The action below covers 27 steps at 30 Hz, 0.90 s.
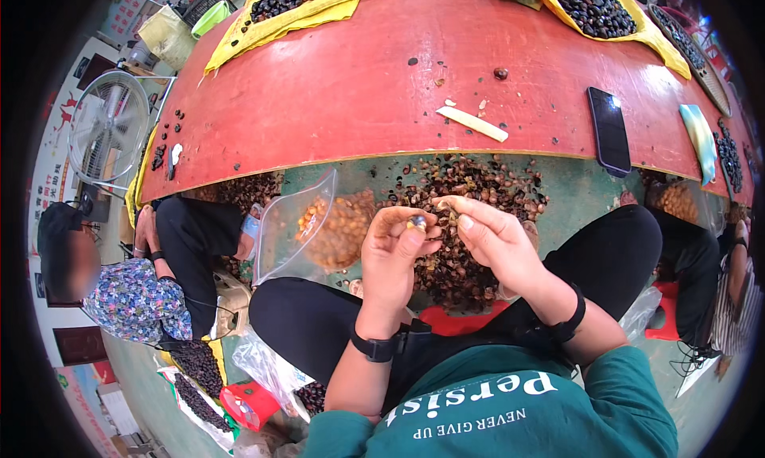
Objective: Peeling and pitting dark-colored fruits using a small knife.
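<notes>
Between the thumb and fingers of my left hand (394, 243) is a small dark nut (416, 221) with a yellowish patch. My right hand (490, 237) is just beside it, thumb and fingertips pinching a piece of brownish peel (443, 207). Both hands are above a heap of brown shells (460, 279) on the floor, in front of the red table's edge. Left of my left hand, a clear plastic bag (281, 231) holds many peeled yellow-orange kernels (340, 231).
On the red table (358, 99) lie a pale strip (473, 123), a smartphone (609, 129) and one dark nut (501, 73). Yellow sacks (299, 19) with dark nuts line its far side. A person (137, 291) sits at the left, near a fan (109, 126); another person (738, 297) sits at the right.
</notes>
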Each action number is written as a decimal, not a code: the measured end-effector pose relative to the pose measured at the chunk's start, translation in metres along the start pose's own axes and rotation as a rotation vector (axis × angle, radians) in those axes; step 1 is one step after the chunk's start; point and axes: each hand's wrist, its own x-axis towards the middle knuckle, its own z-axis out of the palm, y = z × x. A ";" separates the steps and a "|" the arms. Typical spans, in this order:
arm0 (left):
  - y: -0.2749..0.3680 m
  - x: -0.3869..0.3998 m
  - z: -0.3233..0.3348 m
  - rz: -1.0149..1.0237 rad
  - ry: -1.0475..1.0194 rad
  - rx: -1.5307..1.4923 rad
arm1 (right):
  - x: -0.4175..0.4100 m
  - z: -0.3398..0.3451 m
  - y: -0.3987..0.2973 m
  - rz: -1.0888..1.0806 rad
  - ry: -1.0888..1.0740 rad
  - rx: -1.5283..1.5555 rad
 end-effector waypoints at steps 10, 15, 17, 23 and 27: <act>-0.011 -0.002 -0.009 -0.189 -0.086 -0.438 | -0.003 0.018 0.002 -0.426 -0.006 -0.477; -0.011 -0.002 -0.004 -0.181 -0.040 -0.437 | -0.005 0.016 0.001 -0.426 -0.014 -0.447; -0.012 -0.002 -0.006 -0.160 -0.064 -0.418 | -0.006 0.015 0.000 -0.415 -0.010 -0.421; -0.011 -0.005 0.003 0.087 -0.027 -0.092 | -0.007 0.013 0.000 -0.366 -0.026 -0.401; -0.006 -0.004 0.001 0.123 0.002 0.057 | -0.010 0.016 -0.005 -0.203 0.003 -0.143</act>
